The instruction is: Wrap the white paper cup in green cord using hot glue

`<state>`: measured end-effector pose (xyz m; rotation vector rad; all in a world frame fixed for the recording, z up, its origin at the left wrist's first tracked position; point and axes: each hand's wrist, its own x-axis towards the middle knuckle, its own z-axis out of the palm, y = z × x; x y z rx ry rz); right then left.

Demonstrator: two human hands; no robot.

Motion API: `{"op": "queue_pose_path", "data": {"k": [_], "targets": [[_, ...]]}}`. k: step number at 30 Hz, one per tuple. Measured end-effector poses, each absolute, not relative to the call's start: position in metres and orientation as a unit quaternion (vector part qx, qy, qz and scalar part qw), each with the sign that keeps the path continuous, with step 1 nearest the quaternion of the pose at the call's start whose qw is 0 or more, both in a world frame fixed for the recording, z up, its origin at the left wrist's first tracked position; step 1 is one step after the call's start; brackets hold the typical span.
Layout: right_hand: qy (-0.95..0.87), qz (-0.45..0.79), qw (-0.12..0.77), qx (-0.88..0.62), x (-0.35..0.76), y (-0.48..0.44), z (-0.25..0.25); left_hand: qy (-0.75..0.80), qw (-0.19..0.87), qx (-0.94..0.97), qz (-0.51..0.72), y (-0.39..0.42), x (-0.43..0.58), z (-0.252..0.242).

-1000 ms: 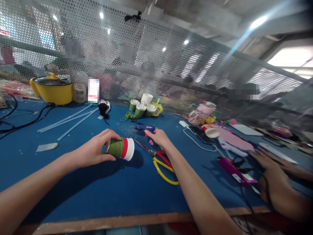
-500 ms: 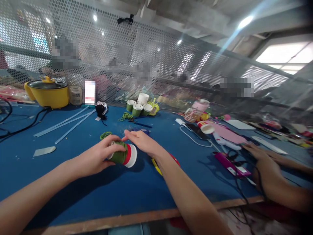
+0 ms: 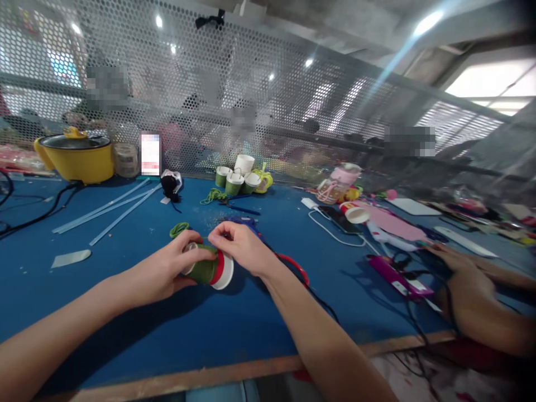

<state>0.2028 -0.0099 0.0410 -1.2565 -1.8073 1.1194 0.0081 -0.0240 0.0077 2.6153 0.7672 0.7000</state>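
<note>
**Green cord-wrapped paper cup (image 3: 204, 271) wound only partway, by the look of it**

The person's left hand (image 3: 170, 265) curls around the cup, thumb and fingers gripping its green body, tilted sideways over the blue tabletop (image 3: 138, 343). The right hand (image 3: 243, 245) is beside it, thumb and forefinger pinched together near the red band (image 3: 218, 269); whether a strand lies between them cannot be told. Green cord covers the lower body, while the red band and white rim (image 3: 226, 273) remain bare. A loose green cord coil (image 3: 180, 229) lies just behind. Green-wrapped white cups (image 3: 235, 184) standing farther back look comparatively further along.
</note>
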Motion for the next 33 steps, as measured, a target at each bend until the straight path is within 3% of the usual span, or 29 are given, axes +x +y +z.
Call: {"op": "queue_pose_path", "data": {"k": [5, 11, 24, 33], "targets": [[-0.647, 0.433, 0.446, -0.440, 0.207, -0.007, 0.042, 0.302, 0.265, 0.872, 0.279, -0.023, 0.008, 0.012], [-0.617, 0.426, 0.494, -0.441, 0.211, 0.000, 0.038, 0.322, 0.334, 0.844, 0.270, -0.023, 0.007, 0.010], [-0.667, 0.341, 0.465, -0.472, 0.209, 0.003, 0.035, 0.282, 0.324, 0.866, 0.254, -0.026, 0.009, 0.013], [-0.685, 0.375, 0.428, -0.456, 0.208, 0.004, 0.029, 0.256, 0.279, 0.884, 0.274, -0.029, 0.008, 0.015]]}}
